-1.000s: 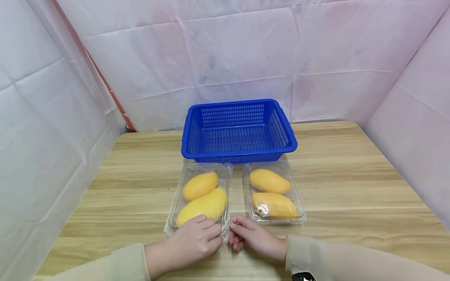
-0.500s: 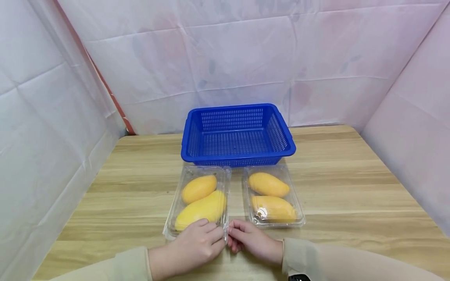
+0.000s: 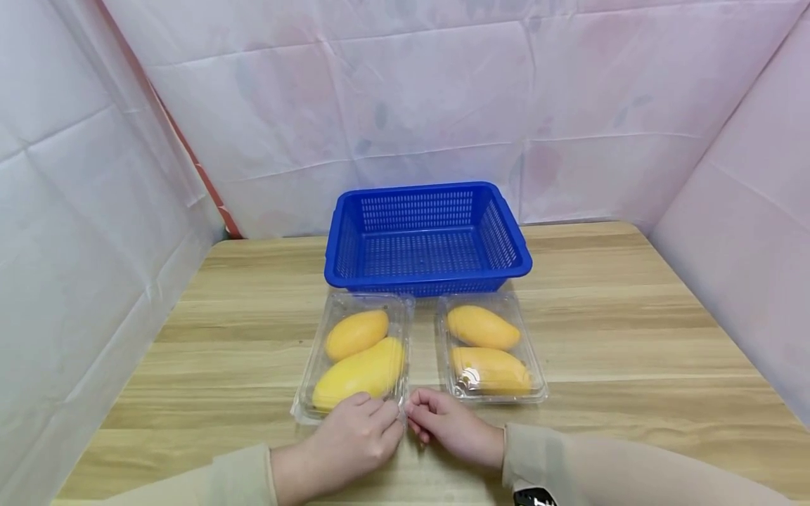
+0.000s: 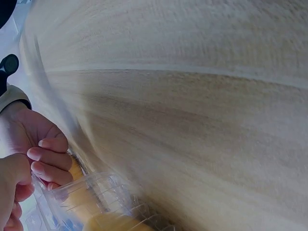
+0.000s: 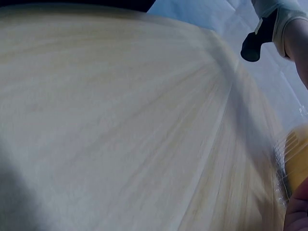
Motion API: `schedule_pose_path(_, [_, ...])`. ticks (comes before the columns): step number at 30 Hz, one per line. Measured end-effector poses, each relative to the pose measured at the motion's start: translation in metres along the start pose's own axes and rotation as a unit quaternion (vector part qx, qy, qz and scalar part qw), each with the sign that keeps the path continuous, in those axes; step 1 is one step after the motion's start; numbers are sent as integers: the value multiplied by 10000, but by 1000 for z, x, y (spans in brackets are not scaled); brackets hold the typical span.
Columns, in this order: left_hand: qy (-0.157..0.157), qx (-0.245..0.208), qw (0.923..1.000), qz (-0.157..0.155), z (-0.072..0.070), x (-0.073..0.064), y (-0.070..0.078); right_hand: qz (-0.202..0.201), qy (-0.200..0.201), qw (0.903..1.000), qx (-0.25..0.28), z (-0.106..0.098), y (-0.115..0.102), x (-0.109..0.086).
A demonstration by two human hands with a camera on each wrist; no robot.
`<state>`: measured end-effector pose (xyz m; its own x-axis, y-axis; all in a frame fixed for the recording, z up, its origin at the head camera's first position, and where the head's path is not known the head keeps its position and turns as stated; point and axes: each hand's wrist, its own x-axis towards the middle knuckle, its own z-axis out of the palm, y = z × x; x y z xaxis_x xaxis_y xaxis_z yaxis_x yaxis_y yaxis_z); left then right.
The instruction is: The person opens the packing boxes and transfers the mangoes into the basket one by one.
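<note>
A clear plastic clamshell box (image 3: pixel 340 306) lies on the left with two yellow mangoes (image 3: pixel 361 376) inside. At its near right corner my left hand (image 3: pixel 354 439) pinches the edge with curled fingers, partly covering that corner. Close beside it, my right hand (image 3: pixel 451 427) pinches the same corner between thumb and forefinger, its other fingers curled under. In the left wrist view the clear corner of the box (image 4: pixel 91 187) shows just past the curled fingers (image 4: pixel 50 159) of the right hand. The right wrist view catches only part of the right hand (image 5: pixel 298 209) at its edge.
A second clear clamshell box (image 3: pixel 534 362) with two mangoes (image 3: pixel 484 327) lies to the right, a narrow gap away. Behind both boxes stands a blue plastic basket (image 3: pixel 430 287) on the wooden table (image 3: pixel 607 337). Pale cloth walls (image 3: pixel 443 105) enclose the table's back and sides.
The right hand has shifted slightly left, nearer the left hand. Both hands stay at the left box's near right corner, and its lid looks unchanged. The head view tilts slightly.
</note>
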<state>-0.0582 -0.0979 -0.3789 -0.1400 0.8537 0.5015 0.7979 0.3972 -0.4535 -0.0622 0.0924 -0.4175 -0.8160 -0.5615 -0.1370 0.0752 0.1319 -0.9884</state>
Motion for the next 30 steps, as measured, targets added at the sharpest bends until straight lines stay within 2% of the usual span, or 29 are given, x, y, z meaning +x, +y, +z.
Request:
schedule_pose_path(8, [181,-231,9988,-403,-1,2,2,-143,105,9997,-152,1,0,0])
schedule_pose_path(13, [311,-396,9968,-614,0,1,4,-76,157,9998,-138,1,-1,0])
schedule_pose_path(21, [535,-813,9892,-1098,3,-3,8,-61,270,9993,-236,4,-3,0])
schedule_pose_path(26, [416,-956,9862,-1282,1,-2,9,-79,282,9992,-288,4,-4,0])
schedule_pose_path(30, [238,-698,9901,-1191,0,-1,9,-32,318,9991,-269,3,-4,0])
